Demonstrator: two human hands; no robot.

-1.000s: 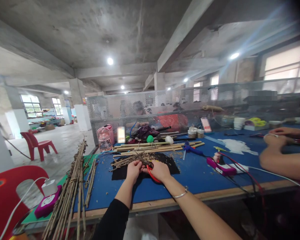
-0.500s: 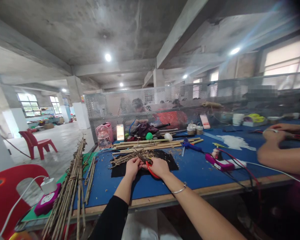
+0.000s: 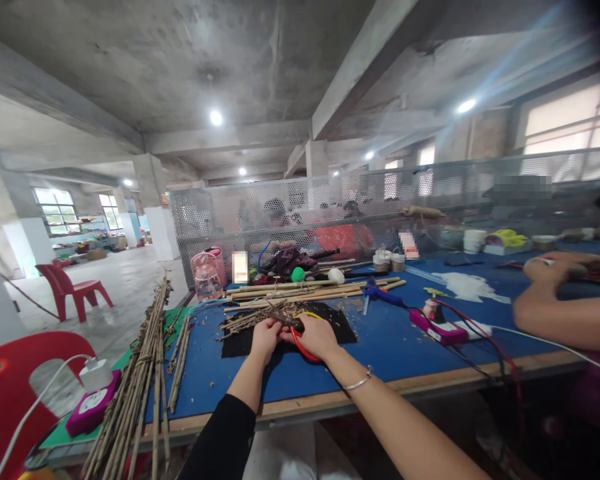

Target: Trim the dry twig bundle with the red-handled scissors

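Observation:
My right hand (image 3: 319,337) is wrapped round a pair of pruning shears (image 3: 300,343) with red and yellow handles. Their dark jaws (image 3: 287,319) point away to the left, in front of my left hand. My left hand (image 3: 267,341) is pinched closed close to the jaws, the two hands almost touching. What its fingers grip is too small and too hidden to make out. Beneath and beyond both hands lies a black mat (image 3: 235,345), strewn with short cut sticks (image 3: 245,321) and chips.
Long sticks (image 3: 130,393) lie bundled over the table's left end. Pale rods (image 3: 300,293), a blue glue gun (image 3: 384,293) and a purple power strip (image 3: 439,328) are on the blue tabletop (image 3: 380,353). A co-worker's arm (image 3: 565,313) rests at right.
The shears' handles have spread apart: a yellow handle now shows above my right hand. Both hands stay in about the same place.

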